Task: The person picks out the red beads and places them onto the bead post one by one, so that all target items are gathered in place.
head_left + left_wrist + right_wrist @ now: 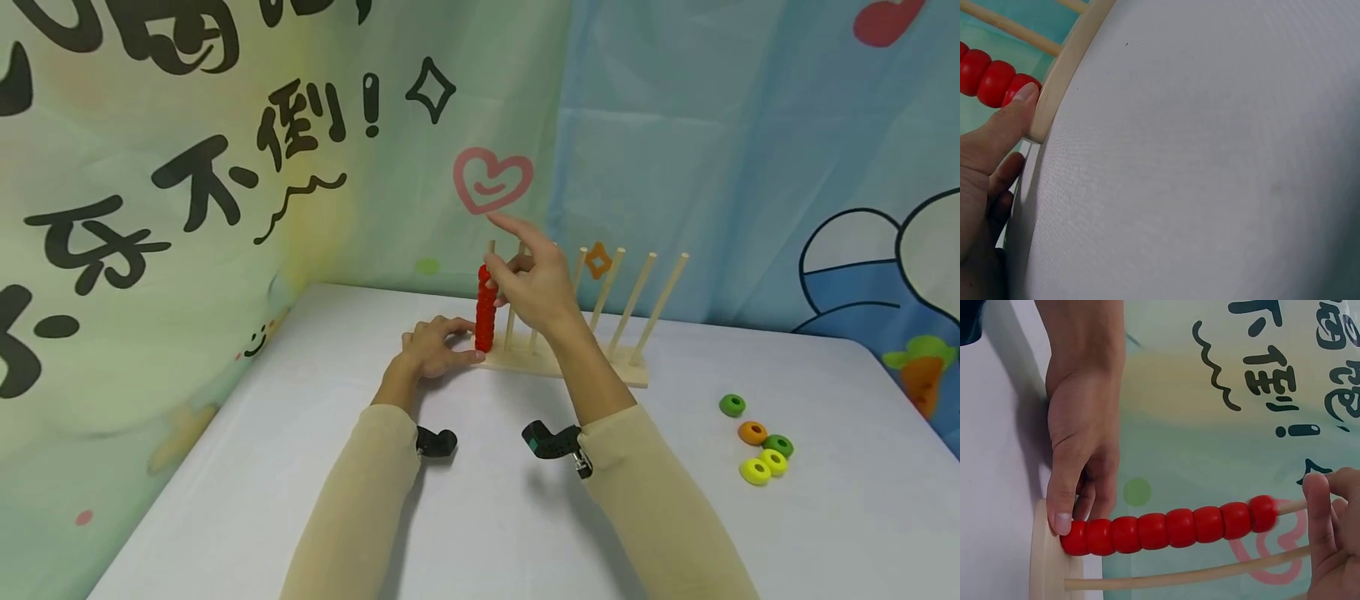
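A wooden peg rack (525, 360) stands on the table, its leftmost peg (1291, 507) threaded with a stack of red beads (486, 312). My left hand (437, 346) holds the left end of the rack's base, the thumb touching the lowest bead in the left wrist view. Close to the tip of that peg is my right hand (536, 279), index finger extended and thumb beside the peg. In the right wrist view, the blurred top bead (1264, 514) sits just below these fingers, clear of them.
Several bare pegs (632, 302) rise from the rack's right part. Loose green (732, 406), orange (753, 432) and yellow (755, 472) beads lie on the table at right. A printed cloth backdrop (637, 167) hangs behind the white table (315, 375).
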The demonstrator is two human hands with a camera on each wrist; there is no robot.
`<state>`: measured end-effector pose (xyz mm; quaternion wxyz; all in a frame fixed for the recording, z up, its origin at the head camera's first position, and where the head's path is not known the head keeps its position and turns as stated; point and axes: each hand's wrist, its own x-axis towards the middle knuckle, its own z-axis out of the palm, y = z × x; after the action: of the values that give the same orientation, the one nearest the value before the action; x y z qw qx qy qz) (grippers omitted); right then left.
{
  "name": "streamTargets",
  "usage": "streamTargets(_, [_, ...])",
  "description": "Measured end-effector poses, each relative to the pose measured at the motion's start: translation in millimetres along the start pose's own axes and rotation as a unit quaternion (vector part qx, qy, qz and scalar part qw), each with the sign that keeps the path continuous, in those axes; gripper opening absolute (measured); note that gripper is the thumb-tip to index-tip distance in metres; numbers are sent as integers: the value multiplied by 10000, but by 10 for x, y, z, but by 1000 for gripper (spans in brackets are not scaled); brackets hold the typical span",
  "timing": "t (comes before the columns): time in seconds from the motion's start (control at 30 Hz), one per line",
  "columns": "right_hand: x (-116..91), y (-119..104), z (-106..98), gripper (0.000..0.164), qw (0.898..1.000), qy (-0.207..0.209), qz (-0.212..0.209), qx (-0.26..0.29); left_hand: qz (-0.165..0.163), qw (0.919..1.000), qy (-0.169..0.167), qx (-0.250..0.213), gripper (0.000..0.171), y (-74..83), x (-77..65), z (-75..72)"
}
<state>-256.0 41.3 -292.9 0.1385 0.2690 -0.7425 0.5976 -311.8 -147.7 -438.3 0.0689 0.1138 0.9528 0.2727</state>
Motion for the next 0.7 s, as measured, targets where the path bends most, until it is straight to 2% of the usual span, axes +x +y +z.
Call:
streamTargets(0.17, [-102,14,-74,48,9990,15,-429,117,58,10000,-48,41,60,2,21,6])
streamTargets(0.4, [-278,63,-162,46,9955,-152,-925,91,141,9998,-129,72,60,-38,34,-71])
streamTargets(0.53, [-376,92,-185,44,9945,-290,-1006,-39,110,9997,-193,129,60,-102,0,-127])
streamTargets(0.7, [-453,119,-205,41,9952,-403,-857,-234,50,9994,-302,172,62,-154,-71,-223])
